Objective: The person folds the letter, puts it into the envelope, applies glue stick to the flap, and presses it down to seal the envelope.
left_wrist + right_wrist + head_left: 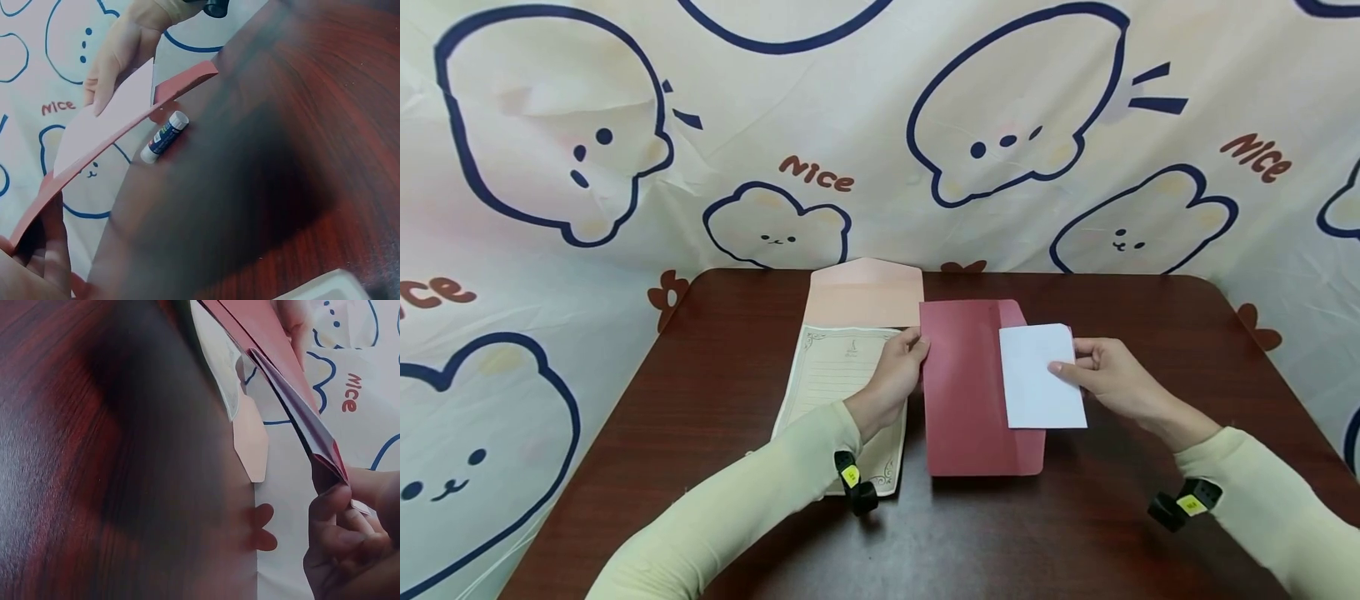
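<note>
My left hand [892,379] grips the left edge of a red paper envelope [964,392], held up over the table. A plain white sheet of paper [1039,379] lies across the envelope's right side and sticks out beyond it. My right hand [1112,379] pinches the sheet's right edge, thumb on its front. In the right wrist view, a red paper edge shows along the white sheet [312,419] at the pinching fingers. The left wrist view has the red envelope [112,137] nearly edge-on, with the white sheet against its face.
Left on the dark wooden table [715,375] lies a cream lined letter sheet [838,358] with an ornate border, partly under my left arm. A pale pink envelope [865,296] is behind it. A glue stick [165,136] lies beyond the red envelope. A patterned cloth [880,125] hangs behind.
</note>
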The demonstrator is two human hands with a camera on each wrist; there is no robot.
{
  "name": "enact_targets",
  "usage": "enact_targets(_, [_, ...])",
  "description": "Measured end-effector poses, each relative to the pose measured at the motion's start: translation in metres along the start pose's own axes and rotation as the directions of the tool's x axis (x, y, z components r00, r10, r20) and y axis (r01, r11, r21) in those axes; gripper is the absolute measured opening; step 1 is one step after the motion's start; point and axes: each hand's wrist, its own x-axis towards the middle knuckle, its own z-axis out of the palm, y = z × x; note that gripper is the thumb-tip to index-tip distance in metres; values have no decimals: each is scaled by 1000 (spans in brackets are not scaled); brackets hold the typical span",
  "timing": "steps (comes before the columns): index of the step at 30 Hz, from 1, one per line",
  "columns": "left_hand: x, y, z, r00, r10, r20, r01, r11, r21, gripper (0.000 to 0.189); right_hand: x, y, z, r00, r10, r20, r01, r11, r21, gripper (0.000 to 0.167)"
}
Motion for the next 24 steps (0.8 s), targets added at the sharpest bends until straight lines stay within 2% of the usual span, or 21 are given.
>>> enact_targets(7, [1,-7,3,1000,7,3,-7,1000,16,35,2,0,10,993,-8,-114,-6,992,-126,49])
enact_targets(10, [1,-9,4,1000,16,8,-17,1000,16,35,4,1,13,991,-9,-136,-11,988,-151,46])
enact_targets(18, [2,-13,5,1000,16,15,-15,999,-30,35,6,-1,15,993,-6,-120,-10,991,-134,39])
enact_targets(24, [1,-17,9,1000,24,19,-23,998,-56,35,7,-4,19,995,-34,-91,26,995,-93,39])
